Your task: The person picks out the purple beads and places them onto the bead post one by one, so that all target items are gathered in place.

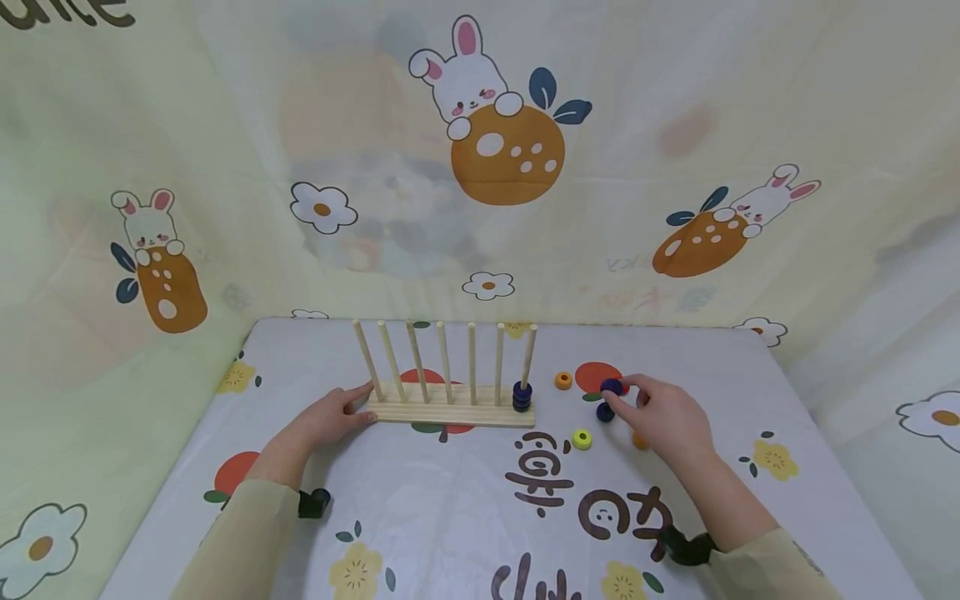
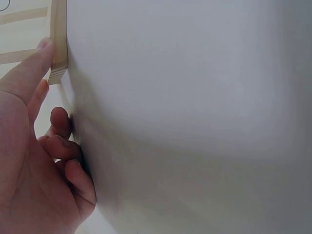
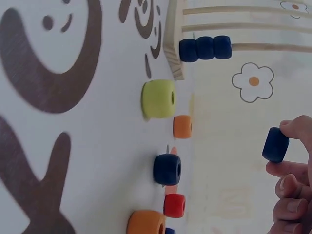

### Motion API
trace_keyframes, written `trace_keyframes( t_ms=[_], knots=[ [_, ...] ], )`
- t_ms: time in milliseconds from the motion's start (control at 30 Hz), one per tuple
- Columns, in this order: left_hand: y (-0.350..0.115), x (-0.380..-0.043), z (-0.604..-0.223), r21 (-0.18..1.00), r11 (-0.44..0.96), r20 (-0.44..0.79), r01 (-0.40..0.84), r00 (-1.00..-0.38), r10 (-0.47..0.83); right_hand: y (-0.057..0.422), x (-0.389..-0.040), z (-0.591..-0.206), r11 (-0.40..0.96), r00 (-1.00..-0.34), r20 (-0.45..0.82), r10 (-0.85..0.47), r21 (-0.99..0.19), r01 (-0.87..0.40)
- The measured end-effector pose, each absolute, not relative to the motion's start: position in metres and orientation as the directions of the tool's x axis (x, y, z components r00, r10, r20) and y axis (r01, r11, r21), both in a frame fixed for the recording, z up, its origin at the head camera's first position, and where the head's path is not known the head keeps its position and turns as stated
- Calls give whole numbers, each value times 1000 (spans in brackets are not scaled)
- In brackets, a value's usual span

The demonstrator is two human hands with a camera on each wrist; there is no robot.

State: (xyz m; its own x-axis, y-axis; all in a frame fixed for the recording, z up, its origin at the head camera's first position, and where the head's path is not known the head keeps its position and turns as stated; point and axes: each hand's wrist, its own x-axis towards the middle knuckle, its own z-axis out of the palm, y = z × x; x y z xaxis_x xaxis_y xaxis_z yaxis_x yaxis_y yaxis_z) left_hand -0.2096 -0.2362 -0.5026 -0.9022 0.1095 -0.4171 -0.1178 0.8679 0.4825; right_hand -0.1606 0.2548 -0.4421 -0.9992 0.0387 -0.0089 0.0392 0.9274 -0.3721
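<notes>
A wooden peg rack [image 1: 450,414] with several upright pegs stands on the table. Three dark blue beads [image 3: 205,48] are stacked on its rightmost peg. My left hand [image 1: 324,421] grips the rack's left end, thumb at the front edge and a finger round the end. Between thumb and finger my right hand [image 1: 672,419] pinches a dark blue bead [image 3: 276,145], raised above the table to the right of the rack. Below it lies another dark blue bead [image 1: 605,412]. Loose beads lie nearby: yellow-green [image 1: 582,439], small orange [image 1: 563,380], red [image 3: 174,205] and larger orange [image 3: 146,223].
A white printed cloth [image 1: 427,508] covers the table. Behind it hangs a pale curtain [image 1: 600,250] with rabbit and flower prints, which also closes in both sides. Part of one more blue bead [image 3: 169,230] shows at the bottom of the right wrist view.
</notes>
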Motion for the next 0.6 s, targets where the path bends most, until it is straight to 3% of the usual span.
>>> trace_keyframes(
  t_ms=[600],
  knots=[
    [-238,-214,-510,492,863,-416,-119,-902,113,225,-166,-413,896,-998,48,27,-445,3]
  ],
)
